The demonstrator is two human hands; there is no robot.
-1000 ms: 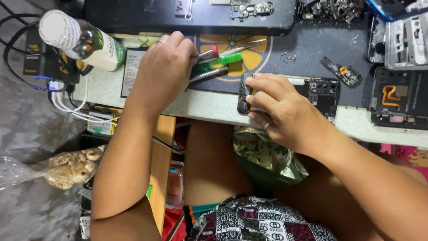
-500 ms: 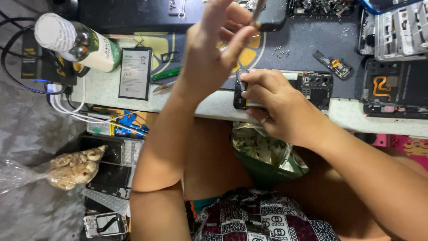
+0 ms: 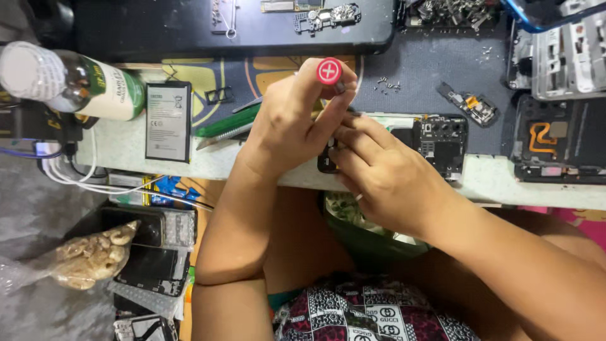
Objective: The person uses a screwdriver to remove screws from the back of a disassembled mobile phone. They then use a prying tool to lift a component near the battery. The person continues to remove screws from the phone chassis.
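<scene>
Screwdriver [image 3: 329, 71], red-capped, is gripped upright in my left hand [image 3: 293, 126], fingers closed round its shaft. My right hand [image 3: 385, 177] pinches the opened phone [image 3: 435, 142] at the bench edge [image 3: 505, 189].

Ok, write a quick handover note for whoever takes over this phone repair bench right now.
Left hand: shut on the red-capped screwdriver, held upright over the opened phone.
Right hand: steadies the phone's near end at the bench edge.
Battery lies out, to the left; loose screws sit on the mat behind.
Done: phone is open, battery is out.
Left: cannot tell which screws remain; the hands hide the tip.
</scene>
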